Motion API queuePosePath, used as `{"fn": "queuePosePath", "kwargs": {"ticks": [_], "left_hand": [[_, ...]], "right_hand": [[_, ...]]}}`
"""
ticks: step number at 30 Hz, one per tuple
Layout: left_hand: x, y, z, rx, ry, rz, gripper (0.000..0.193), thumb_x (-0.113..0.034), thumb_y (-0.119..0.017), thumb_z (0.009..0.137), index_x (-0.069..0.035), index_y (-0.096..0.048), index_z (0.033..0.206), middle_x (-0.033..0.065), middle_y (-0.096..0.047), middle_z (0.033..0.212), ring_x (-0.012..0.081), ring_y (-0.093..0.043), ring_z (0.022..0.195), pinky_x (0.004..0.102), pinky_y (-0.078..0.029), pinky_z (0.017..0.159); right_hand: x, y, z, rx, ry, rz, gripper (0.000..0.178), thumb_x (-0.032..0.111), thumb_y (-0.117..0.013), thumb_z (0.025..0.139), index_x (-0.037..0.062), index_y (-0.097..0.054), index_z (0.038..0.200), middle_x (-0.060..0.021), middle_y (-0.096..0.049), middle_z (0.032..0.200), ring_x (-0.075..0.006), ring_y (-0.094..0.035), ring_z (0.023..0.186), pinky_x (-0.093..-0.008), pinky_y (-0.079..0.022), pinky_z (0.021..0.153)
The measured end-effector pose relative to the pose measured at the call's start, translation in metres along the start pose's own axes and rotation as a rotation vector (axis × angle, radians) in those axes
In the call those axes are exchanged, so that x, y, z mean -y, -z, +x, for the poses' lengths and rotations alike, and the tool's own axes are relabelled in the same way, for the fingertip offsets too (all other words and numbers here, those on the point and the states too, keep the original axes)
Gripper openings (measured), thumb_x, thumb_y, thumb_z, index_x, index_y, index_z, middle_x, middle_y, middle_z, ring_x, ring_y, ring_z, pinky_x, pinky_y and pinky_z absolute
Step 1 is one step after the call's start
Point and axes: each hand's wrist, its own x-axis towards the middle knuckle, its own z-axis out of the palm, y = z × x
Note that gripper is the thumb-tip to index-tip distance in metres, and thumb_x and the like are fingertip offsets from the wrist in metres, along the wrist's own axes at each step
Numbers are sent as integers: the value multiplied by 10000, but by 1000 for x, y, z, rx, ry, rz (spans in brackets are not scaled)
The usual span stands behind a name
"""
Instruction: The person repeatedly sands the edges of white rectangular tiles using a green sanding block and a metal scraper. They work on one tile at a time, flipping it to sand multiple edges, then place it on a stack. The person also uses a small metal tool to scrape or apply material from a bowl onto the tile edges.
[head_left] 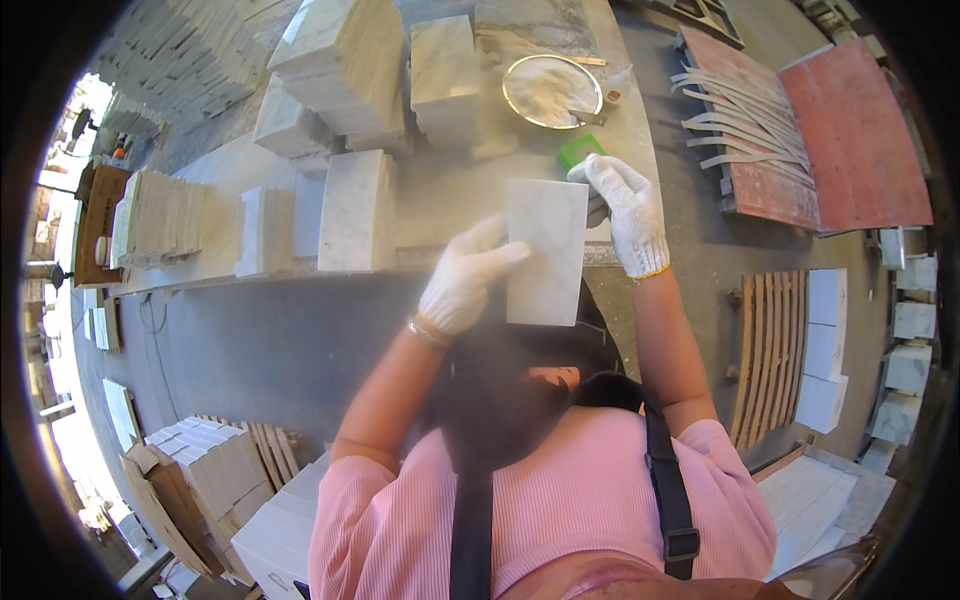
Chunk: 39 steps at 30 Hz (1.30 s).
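In front of my body stands a rectangular white marble tile (546,255) with faint grey veining. My left hand (468,275), in a white knit glove, grips its left edge, with the thumb across the face. My right hand (626,205), gloved the same way, is closed beside the tile's upper right corner. Something dark shows below its fingers, too hidden to name. Just beyond those fingertips is a green block (580,152); I cannot tell if they touch it. Farther back on the worktable (440,215) sits a round metal bowl (552,92) of whitish material, a tool handle at its rim.
Stacks of marble tiles (357,210) line the table on the left and at the back. To the right, a red metal holder (750,130) carries pale strips. Wooden slats (768,355) stand nearby, and boxed tiles (215,470) sit at lower left.
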Motion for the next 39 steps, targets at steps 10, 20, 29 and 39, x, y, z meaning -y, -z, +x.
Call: {"fn": "queuePosePath", "kwargs": {"ticks": [10, 20, 29, 39], "left_hand": [[4, 4, 5, 44, -4, -50, 444, -131, -657, 976, 47, -579, 1375, 90, -675, 1269, 159, -636, 1106, 315, -492, 987], [20, 14, 25, 33, -11, -253, 337, -208, -587, 1054, 22, -611, 1298, 101, -672, 1270, 208, -617, 1190, 367, -479, 1060], [29, 15, -3, 95, 182, -240, 468, -212, -657, 1003, 21, -548, 1394, 81, -650, 1284, 191, -626, 1166, 371, -532, 983], [21, 23, -8, 121, 191, -126, 619, -279, -728, 940, 7, -513, 1445, 76, -674, 1255, 153, -666, 1058, 311, -565, 823]], "right_hand": [[1, -2, -43, 108, -120, 94, 429, 366, -604, 1027, -4, -690, 1226, -22, -712, 938, -67, -615, 724, -217, -415, 604], [3, -8, -46, 56, -225, 195, 344, 252, -665, 985, -10, -698, 1204, -21, -690, 1013, -98, -588, 909, -259, -439, 826], [-12, 1, -37, -14, -211, 333, 311, 219, -679, 978, -17, -706, 1178, -56, -713, 1078, -122, -628, 1003, -268, -472, 916], [-9, -3, -34, 9, -235, 346, 296, 241, -678, 980, -14, -715, 1126, -64, -719, 1018, -129, -662, 901, -268, -517, 811]]}}
